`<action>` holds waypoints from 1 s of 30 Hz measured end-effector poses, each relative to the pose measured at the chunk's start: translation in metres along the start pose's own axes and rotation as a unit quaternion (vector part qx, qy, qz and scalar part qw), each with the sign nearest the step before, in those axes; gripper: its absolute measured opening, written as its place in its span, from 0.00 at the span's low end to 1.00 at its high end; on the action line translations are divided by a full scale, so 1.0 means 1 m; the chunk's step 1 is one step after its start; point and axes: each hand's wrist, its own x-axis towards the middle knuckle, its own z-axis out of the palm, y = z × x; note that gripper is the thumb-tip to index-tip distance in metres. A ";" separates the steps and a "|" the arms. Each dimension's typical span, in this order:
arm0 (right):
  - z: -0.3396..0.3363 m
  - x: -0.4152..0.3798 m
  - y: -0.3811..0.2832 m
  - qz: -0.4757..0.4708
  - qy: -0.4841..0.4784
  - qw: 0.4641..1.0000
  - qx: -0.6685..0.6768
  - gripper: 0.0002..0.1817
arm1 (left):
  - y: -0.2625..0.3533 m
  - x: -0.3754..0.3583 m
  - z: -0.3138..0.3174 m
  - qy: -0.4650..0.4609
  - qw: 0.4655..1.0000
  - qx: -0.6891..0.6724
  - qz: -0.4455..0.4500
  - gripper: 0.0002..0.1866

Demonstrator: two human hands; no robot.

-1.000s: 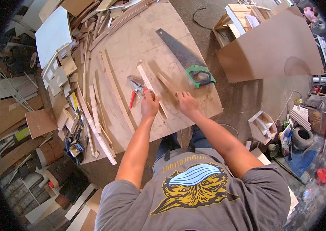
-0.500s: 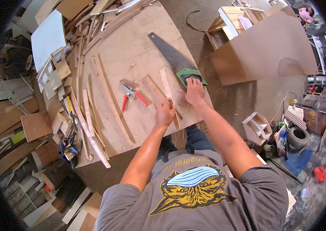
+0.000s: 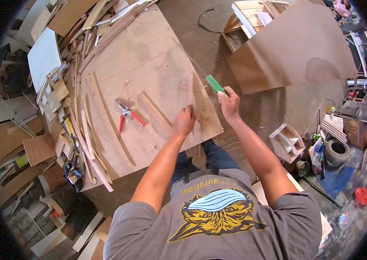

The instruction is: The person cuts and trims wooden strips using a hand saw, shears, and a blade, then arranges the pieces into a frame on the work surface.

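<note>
One broad wooden worktable (image 3: 149, 65) spans the upper centre and centre-left of the frame. A large brown sheet (image 3: 279, 56) covers much of the upper right, apart from the tabletop. Scrap wood is heaped along the table's far left side, with a white panel (image 3: 44, 56) at the upper left of the frame. A small open wooden box (image 3: 286, 143) sits right of centre, near a tire (image 3: 337, 151). The handsaw (image 3: 215, 84) is just above and right of centre, its blade seen nearly edge-on and reaching toward the upper left. One long wood strip (image 3: 109, 117) lies left of centre; a shorter strip (image 3: 155, 108) lies between it and the left hand (image 3: 184, 121). The red-handled cutters (image 3: 127, 115) rest between these two strips, handles spread toward the bottom of the frame. Another short strip (image 3: 190, 86) stretches upward from the left fingers, near the table's right edge.

The left forearm rises from lower centre, angled to the right, with the hand low over the table and the fingers closed on the near part of that strip. The right forearm slants up and leftward; the right hand (image 3: 229, 104) is raised beyond the table's right edge, clenched around the saw's green handle.
</note>
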 end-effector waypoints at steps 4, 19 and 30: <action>-0.047 -0.019 -0.008 0.015 0.024 1.000 -0.012 0.13 | 0.002 0.017 0.024 -0.009 0.999 0.017 0.042 0.17; -0.084 -0.040 0.003 -0.051 -0.015 0.997 -0.061 0.11 | 0.016 0.128 0.062 0.145 0.975 0.170 -0.010 0.29; -0.078 -0.048 -0.012 -0.053 -0.018 0.997 -0.055 0.11 | 0.013 0.132 0.065 0.135 0.982 0.135 -0.003 0.29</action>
